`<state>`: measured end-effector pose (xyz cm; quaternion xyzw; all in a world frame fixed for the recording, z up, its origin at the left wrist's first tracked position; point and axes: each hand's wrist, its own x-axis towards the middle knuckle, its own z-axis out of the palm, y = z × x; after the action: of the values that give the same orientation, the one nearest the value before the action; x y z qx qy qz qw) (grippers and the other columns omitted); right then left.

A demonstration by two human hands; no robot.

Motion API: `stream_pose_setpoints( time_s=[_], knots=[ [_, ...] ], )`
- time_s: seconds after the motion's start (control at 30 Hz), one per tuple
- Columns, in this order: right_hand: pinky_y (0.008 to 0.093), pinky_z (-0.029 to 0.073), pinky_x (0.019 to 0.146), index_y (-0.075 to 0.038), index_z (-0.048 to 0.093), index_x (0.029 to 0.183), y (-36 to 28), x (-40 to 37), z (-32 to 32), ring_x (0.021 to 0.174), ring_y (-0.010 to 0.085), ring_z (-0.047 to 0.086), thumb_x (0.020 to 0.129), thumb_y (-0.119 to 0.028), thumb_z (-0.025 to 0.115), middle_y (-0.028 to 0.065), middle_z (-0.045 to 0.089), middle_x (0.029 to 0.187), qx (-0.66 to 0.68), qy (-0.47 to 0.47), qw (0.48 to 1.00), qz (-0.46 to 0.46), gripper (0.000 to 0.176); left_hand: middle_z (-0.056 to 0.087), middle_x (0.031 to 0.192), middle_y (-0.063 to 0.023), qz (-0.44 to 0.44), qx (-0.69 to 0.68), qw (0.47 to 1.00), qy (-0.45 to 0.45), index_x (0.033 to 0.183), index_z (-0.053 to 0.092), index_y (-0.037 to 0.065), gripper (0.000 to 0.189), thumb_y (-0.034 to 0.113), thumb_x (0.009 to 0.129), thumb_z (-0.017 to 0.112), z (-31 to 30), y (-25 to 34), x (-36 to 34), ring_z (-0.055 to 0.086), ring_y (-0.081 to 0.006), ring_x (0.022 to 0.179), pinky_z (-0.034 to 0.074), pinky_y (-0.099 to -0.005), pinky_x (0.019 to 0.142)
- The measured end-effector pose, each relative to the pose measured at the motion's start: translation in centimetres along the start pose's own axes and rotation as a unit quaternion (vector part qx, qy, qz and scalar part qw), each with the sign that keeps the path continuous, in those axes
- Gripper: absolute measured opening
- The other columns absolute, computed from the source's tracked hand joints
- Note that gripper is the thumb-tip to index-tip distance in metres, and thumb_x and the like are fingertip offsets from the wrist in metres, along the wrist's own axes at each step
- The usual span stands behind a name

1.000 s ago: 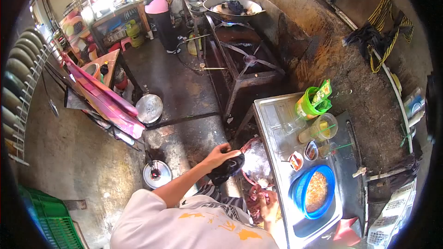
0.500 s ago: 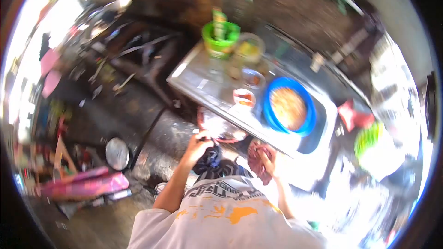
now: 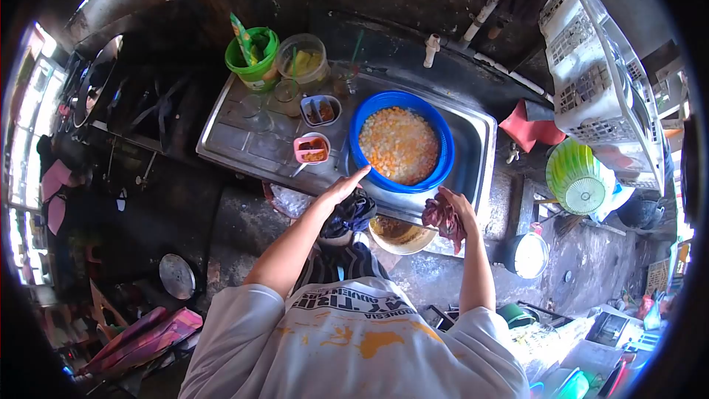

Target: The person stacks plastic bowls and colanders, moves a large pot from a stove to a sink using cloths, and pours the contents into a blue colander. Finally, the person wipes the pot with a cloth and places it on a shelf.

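A blue basin [image 3: 448,149] of small pale and orange diced pieces in liquid sits at the sink [image 3: 473,149]. My left hand [image 3: 346,188] is near the basin's lower left edge, fingers pointing toward it, with a dark cloth [image 3: 350,214] gripped beneath. At the basin's lower right, my right hand [image 3: 459,205] grips a maroon cloth [image 3: 444,223]. Whether either cloth touches the basin is unclear. Below the sink edge, between the two cloths, a round container [image 3: 402,236] with brown contents is partly hidden.
On the steel drainboard [image 3: 221,129] stand a green bucket [image 3: 255,70], a clear tub [image 3: 303,59], glasses and two small dishes [image 3: 312,149]. A tap [image 3: 432,50] juts from behind. At the right are a white rack [image 3: 591,89] and a green basket [image 3: 576,177].
Both hands have moved up to the blue basin's near side with their cloths. The camera view has turned and shifted, bringing the white rack and the container below the sink into clearer sight.
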<state>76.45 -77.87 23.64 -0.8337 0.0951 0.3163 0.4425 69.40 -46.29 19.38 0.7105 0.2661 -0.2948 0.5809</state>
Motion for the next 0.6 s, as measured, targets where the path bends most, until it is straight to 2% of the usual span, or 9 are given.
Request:
stream_pose_setpoints(
  time_s=[0.1, 0.13, 0.17, 0.23, 0.27, 0.37, 0.5, 0.53, 0.6],
  knots=[
    [0.0293, 0.047, 0.067, -0.003, 0.064, 0.095, 1.2, 4.8, -1.2, 0.067, 0.0158, 0.059, 0.078, -0.055, 0.054, 0.0085, 0.065, 0.079, 0.007, -0.068, 0.995, 0.069, 0.056, 0.044, 0.131, -0.014, 0.109, -0.072, 0.991, -0.021, 0.125, 0.049, 0.005, 0.086, 0.073, 0.074, 0.041, 2.3, -0.9, 4.4, 0.049, -0.0258, 0.108, 0.028, -0.0367, 0.101],
    [0.0287, 0.047, 0.069, -0.003, 0.062, 0.1, 0.1, 4.7, -1.3, 0.07, 0.0158, 0.06, 0.081, -0.048, 0.054, 0.0087, 0.065, 0.082, 0.044, -0.087, 0.989, 0.109, 0.049, 0.037, 0.137, -0.0104, 0.062, -0.037, 0.997, -0.033, 0.136, 0.034, 0.008, 0.089, 0.071, 0.074, 0.045, 2.2, -1.7, 6.6, 0.046, -0.0261, 0.114, 0.027, -0.0366, 0.102],
    [0.0281, 0.048, 0.07, -0.003, 0.061, 0.105, -1.3, 4.2, -1.3, 0.072, 0.0157, 0.06, 0.084, -0.04, 0.054, 0.0088, 0.065, 0.085, 0.081, -0.105, 0.98, 0.149, 0.043, 0.039, 0.136, -0.0094, 0.045, -0.043, 0.998, -0.032, 0.135, 0.036, 0.009, 0.087, 0.07, 0.074, 0.046, 2.4, -1.7, 7.3, 0.045, -0.0255, 0.115, 0.027, -0.0357, 0.102],
    [0.0277, 0.048, 0.074, -0.003, 0.057, 0.111, 1.3, 6.4, -1.7, 0.076, 0.0152, 0.061, 0.087, -0.025, 0.05, 0.009, 0.065, 0.09, 0.027, -0.139, 0.99, -0.026, 0.034, 0.042, 0.134, -0.0076, 0.009, -0.055, 0.998, -0.029, 0.133, 0.04, 0.01, 0.083, 0.068, 0.074, 0.049, 3.0, -2.1, 8.4, 0.043, -0.0243, 0.118, 0.028, -0.0339, 0.101],
    [0.0274, 0.049, 0.075, -0.003, 0.056, 0.114, 2.0, 7.1, -1.8, 0.078, 0.015, 0.062, 0.088, -0.017, 0.048, 0.0091, 0.065, 0.092, 0.0, -0.154, 0.981, -0.115, 0.031, 0.051, 0.126, -0.0067, 0.034, -0.06, 0.998, 0.001, 0.123, 0.052, 0.011, 0.069, 0.058, 0.074, 0.057, 3.1, -0.2, 6.1, 0.047, -0.0222, 0.112, 0.032, -0.0316, 0.097],
    [0.0266, 0.048, 0.079, -0.004, 0.052, 0.12, 2.5, 7.5, -1.8, 0.082, 0.0138, 0.062, 0.086, -0.002, 0.041, 0.009, 0.064, 0.096, 0.073, -0.184, 0.976, -0.094, 0.035, 0.057, 0.114, -0.0062, -0.035, -0.037, 0.999, -0.013, 0.107, 0.061, 0.009, 0.051, 0.046, 0.072, 0.061, 3.2, 1.2, 5.4, 0.05, -0.0192, 0.103, 0.036, -0.0301, 0.09],
    [0.0256, 0.049, 0.075, -0.013, 0.058, 0.112, 1.5, 6.7, -1.6, 0.077, 0.0149, 0.063, 0.083, -0.012, 0.046, 0.0067, 0.066, 0.087, -0.213, -0.085, 0.95, -0.214, 0.031, 0.06, 0.097, -0.0043, -0.009, -0.09, 0.995, 0.043, 0.095, 0.064, 0.011, 0.04, 0.041, 0.069, 0.059, 3.6, 1.8, 4.2, 0.051, -0.0164, 0.089, 0.038, -0.0286, 0.078],
    [0.0252, 0.049, 0.071, -0.014, 0.059, 0.108, 0.5, 6.7, -1.6, 0.074, 0.0167, 0.064, 0.079, -0.01, 0.05, 0.0081, 0.066, 0.085, -0.116, -0.109, 0.981, -0.107, 0.031, 0.059, 0.091, -0.0041, -0.028, -0.125, 0.991, 0.029, 0.093, 0.065, 0.012, 0.039, 0.041, 0.067, 0.06, 3.4, 2.5, 3.3, 0.049, -0.0157, 0.084, 0.037, -0.0288, 0.075],
    [0.0264, 0.049, 0.068, -0.013, 0.061, 0.103, 0.4, 6.2, -1.8, 0.071, 0.0166, 0.063, 0.079, -0.009, 0.05, 0.0075, 0.067, 0.085, -0.196, -0.066, 0.956, -0.208, 0.026, 0.057, 0.078, -0.0022, -0.038, -0.142, 0.988, 0.038, 0.081, 0.062, 0.011, 0.027, 0.034, 0.069, 0.058, 3.4, 3.4, 2.7, 0.05, -0.0127, 0.073, 0.038, -0.0279, 0.065]
  ],
)
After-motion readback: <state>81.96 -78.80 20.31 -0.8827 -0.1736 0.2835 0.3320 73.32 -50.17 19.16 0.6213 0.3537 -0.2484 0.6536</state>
